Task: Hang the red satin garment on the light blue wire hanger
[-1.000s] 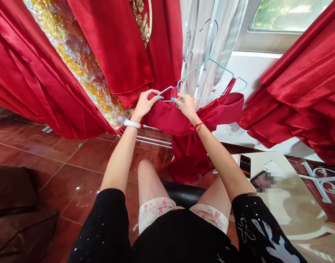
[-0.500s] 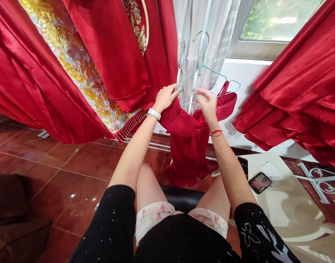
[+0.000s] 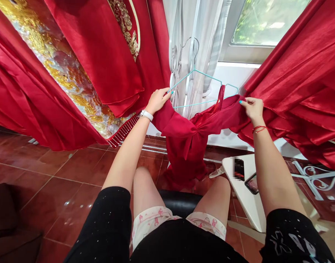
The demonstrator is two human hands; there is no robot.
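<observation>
A dark red dress [image 3: 187,146] with a knotted, bow-like front hangs from a thin light-blue wire hanger [image 3: 194,70]. One of its straps [image 3: 221,95] loops over the right arm of the hanger. My left hand [image 3: 158,100] is closed on the dress's left shoulder edge, beside the hanger's left end. Out to the right, my right hand [image 3: 254,108] pinches the end of the other shoulder piece and holds it stretched sideways. The lower part of the dress hangs down toward the floor in front of my knees.
Red garments [image 3: 107,65] with gold embroidery hang at the left, and more red satin [image 3: 299,80] hangs at the right. A pale table [image 3: 255,210] at the right carries a phone [image 3: 252,183] and a dark device [image 3: 239,170]. Behind are sheer curtains and a window [image 3: 268,22].
My right hand has moved right from above the dress's middle and taken hold of the right shoulder piece, spreading it outward. My left hand keeps its grip at the left shoulder.
</observation>
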